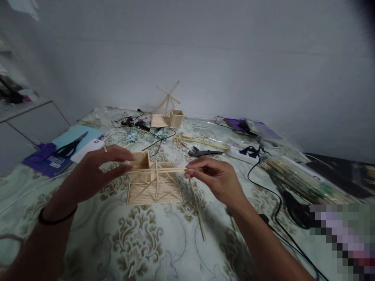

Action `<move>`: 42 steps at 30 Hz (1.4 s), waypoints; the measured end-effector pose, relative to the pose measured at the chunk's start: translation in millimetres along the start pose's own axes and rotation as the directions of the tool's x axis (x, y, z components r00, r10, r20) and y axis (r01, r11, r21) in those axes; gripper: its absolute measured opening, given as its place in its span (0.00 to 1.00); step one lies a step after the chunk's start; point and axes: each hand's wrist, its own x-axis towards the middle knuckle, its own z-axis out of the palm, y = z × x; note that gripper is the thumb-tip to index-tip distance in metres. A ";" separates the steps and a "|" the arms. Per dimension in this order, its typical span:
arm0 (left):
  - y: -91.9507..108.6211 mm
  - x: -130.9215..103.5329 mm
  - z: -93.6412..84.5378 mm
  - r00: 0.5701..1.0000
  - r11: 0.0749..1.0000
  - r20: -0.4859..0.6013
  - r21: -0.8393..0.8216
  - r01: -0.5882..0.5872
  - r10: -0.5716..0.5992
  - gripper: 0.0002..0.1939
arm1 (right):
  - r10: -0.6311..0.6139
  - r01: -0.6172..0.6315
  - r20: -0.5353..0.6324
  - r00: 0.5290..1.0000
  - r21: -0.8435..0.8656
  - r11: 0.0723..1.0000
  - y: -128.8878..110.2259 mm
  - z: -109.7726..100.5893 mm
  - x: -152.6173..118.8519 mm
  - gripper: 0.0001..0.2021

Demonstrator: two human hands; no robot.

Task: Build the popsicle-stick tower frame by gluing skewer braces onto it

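My right hand [215, 175] is closed in a pinch on the right end of thin wooden sticks [171, 169] that lie level across the stick model. Near their left end, my left hand [96, 168] has thumb and index finger apart; the thumb tip is close to the sticks, and I cannot tell whether it touches. Below stands a small wooden stick model [155, 191], with a slatted base, an open square box [140, 160] at its back left and slanting struts. A loose stick [198, 212] lies to the right of the model.
A finished-looking stick windmill [168, 105] stands by the wall. Pliers [205, 152], a white power strip [243, 154] and bagged sticks [301, 175] lie to the right. Black scissors [72, 145] rest at left. Black cables [278, 207] cross the patterned tablecloth [146, 242].
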 end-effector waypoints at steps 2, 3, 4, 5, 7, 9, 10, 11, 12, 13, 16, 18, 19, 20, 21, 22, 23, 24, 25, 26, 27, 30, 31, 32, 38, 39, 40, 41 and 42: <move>15.8 11.6 3.7 0.994 0.993 0.031 0.031 -0.110 0.109 0.11 | 0.007 -0.007 -0.017 1.000 -0.011 1.000 -0.9 -3.0 -1.2 0.12; 23.7 17.2 6.8 0.990 0.990 0.052 0.025 -0.135 0.134 0.10 | 0.008 -0.008 -0.024 1.000 -0.018 1.000 -1.3 -5.8 -2.1 0.12; 31.1 22.5 10.2 0.987 0.989 0.066 0.014 -0.149 0.148 0.10 | 0.007 -0.007 -0.028 1.000 -0.028 1.000 -1.8 -9.8 -3.1 0.13; 38.0 27.5 13.8 0.986 0.988 0.072 0.007 -0.154 0.153 0.10 | 0.004 -0.005 -0.031 1.000 -0.042 0.999 -2.6 -15.1 -4.5 0.13; 50.8 35.8 21.3 0.984 0.987 0.072 0.005 -0.161 0.160 0.10 | -0.007 0.003 -0.046 0.999 -0.088 0.996 -5.8 -30.3 -8.8 0.14; 64.4 41.5 29.9 0.981 0.983 0.076 0.020 -0.183 0.181 0.11 | -0.028 0.016 -0.070 0.997 -0.175 0.984 -13.7 -51.3 -16.7 0.14; 72.4 43.3 35.3 0.976 0.978 0.082 0.028 -0.206 0.203 0.11 | -0.047 0.024 -0.089 0.995 -0.236 0.971 -20.3 -63.3 -22.4 0.14; 81.6 44.2 41.7 0.969 0.972 0.092 0.034 -0.234 0.230 0.12 | -0.069 0.035 -0.100 0.993 -0.306 0.951 -28.9 -75.8 -29.4 0.14; 91.6 44.2 49.2 0.958 0.962 0.107 0.033 -0.270 0.265 0.13 | -0.098 0.048 -0.114 0.989 -0.383 0.923 -39.2 -88.0 -37.4 0.14; 102.4 43.3 58.1 0.944 0.949 0.114 0.028 -0.314 0.309 0.13 | -0.126 0.057 -0.123 0.984 -0.457 0.887 -50.8 -99.3 -46.1 0.14; 132.3 34.0 92.0 0.908 0.921 0.168 -0.002 -0.390 0.385 0.11 | -0.195 0.111 -0.060 0.979 -0.646 0.756 -84.2 -122.1 -73.0 0.12; 143.4 21.8 117.5 0.903 0.930 0.236 -0.012 -0.367 0.359 0.13 | -0.216 0.173 0.021 0.976 -0.678 0.714 -96.0 -123.9 -87.9 0.08; 144.7 14.0 129.6 0.897 0.943 0.303 -0.021 -0.331 0.322 0.13 | -0.212 0.197 0.059 0.975 -0.665 0.721 -96.9 -120.5 -93.8 0.07; 143.1 5.4 140.5 0.880 0.958 0.386 -0.034 -0.286 0.276 0.13 | -0.201 0.209 0.087 0.976 -0.637 0.742 -94.4 -114.6 -98.5 0.06; 138.8 -3.7 149.9 0.861 0.975 0.460 -0.043 -0.220 0.215 0.11 | -0.178 0.205 0.105 0.978 -0.600 0.773 -88.9 -106.6 -102.3 0.06; 132.1 -12.9 157.3 0.845 0.989 0.514 -0.052 -0.141 0.147 0.11 | -0.140 0.182 0.118 0.983 -0.562 0.807 -80.9 -96.9 -105.1 0.06; 123.7 -21.9 162.7 0.839 0.996 0.538 -0.060 -0.061 0.083 0.13 | -0.098 0.152 0.130 0.987 -0.526 0.837 -71.4 -86.1 -107.0 0.06; 114.3 -30.4 166.1 0.833 0.996 0.552 -0.085 0.020 0.030 0.15 | -0.056 0.116 0.135 0.989 -0.494 0.862 -61.2 -74.9 -108.1 0.06; 104.3 -38.1 167.7 0.829 0.989 0.559 -0.121 0.088 -0.006 0.17 | -0.016 0.079 0.139 0.990 -0.464 0.882 -51.0 -64.0 -108.5 0.07; 94.5 -44.9 167.9 0.824 0.976 0.564 -0.146 0.159 -0.050 0.18 | 0.021 0.042 0.138 0.990 -0.436 0.899 -41.6 -54.2 -108.1 0.07; 85.2 -50.5 167.0 0.802 0.956 0.590 -0.169 0.239 -0.096 0.20 | 0.053 0.010 0.142 0.989 -0.406 0.914 -33.2 -46.6 -106.9 0.08; 62.1 -60.2 162.1 0.724 0.868 0.652 -0.203 0.454 -0.226 0.21 | 0.145 -0.077 0.152 0.978 -0.381 0.921 -14.0 -45.6 -101.1 0.08; 56.1 -61.4 160.8 0.707 0.840 0.661 -0.213 0.499 -0.252 0.22 | 0.163 -0.096 0.123 0.979 -0.427 0.899 -8.1 -53.9 -99.6 0.10; 50.9 -62.0 159.9 0.695 0.819 0.666 -0.221 0.530 -0.270 0.22 | 0.172 -0.112 0.076 0.982 -0.498 0.860 -1.6 -65.9 -99.3 0.12; 33.3 -61.5 160.8 0.672 0.744 0.673 -0.269 0.611 -0.308 0.25 | 0.304 -0.243 -0.094 0.948 -0.831 0.500 52.2 -142.9 -126.3 0.17; 32.6 -61.5 160.3 0.669 0.730 0.674 -0.280 0.624 -0.313 0.25 | 0.344 -0.258 -0.087 0.935 -0.832 0.490 60.2 -146.9 -131.9 0.19; 32.5 -61.3 159.3 0.667 0.718 0.675 -0.289 0.633 -0.317 0.26 | 0.374 -0.276 -0.090 0.923 -0.831 0.483 67.0 -148.5 -136.2 0.21; 33.0 -60.8 157.6 0.667 0.709 0.674 -0.297 0.640 -0.320 0.27 | 0.392 -0.296 -0.103 0.914 -0.830 0.473 72.2 -148.5 -139.1 0.22; 34.0 -60.1 155.6 0.669 0.704 0.670 -0.303 0.642 -0.322 0.27 | 0.401 -0.318 -0.126 0.907 -0.830 0.458 75.8 -147.9 -140.5 0.22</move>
